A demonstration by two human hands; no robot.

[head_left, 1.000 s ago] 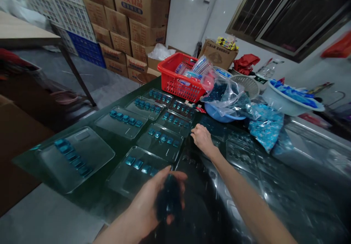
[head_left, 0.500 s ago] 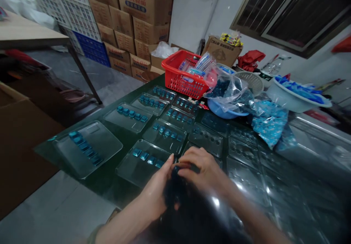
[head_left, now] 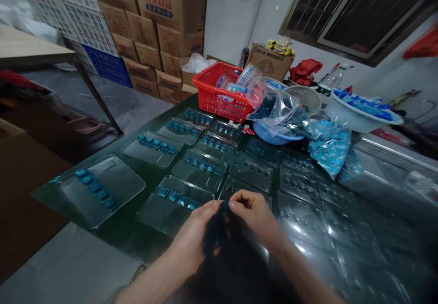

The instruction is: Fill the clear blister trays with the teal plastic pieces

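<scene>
My left hand [head_left: 196, 231] is curled around a dark blue bundle [head_left: 215, 231], whose kind is too dim to make out. At the bundle's top end, the thumb and forefinger of my right hand [head_left: 255, 215] pinch its edge, close to the left fingertips. Just beyond both hands lies a clear plastic tray [head_left: 155, 215] with a row of small shiny blue square pieces [head_left: 173, 196]. Another clear tray [head_left: 128, 176] to the left carries a similar slanting row. Partly behind my right hand is a tray with empty-looking moulded hollows [head_left: 232, 186].
More clear trays cover the dark green table [head_left: 119, 244]. At its far end stand a red basket [head_left: 219, 105] of packets, a blue basin [head_left: 273, 137] under a plastic bag, a blue patterned bag [head_left: 330, 146] and a pale basin [head_left: 356, 117]. Cardboard boxes [head_left: 164, 17] are stacked behind.
My right hand has come back from the trays near the blue basin to the bundle in my left hand, and its fingers now pinch the top. The left hand keeps its hold.
</scene>
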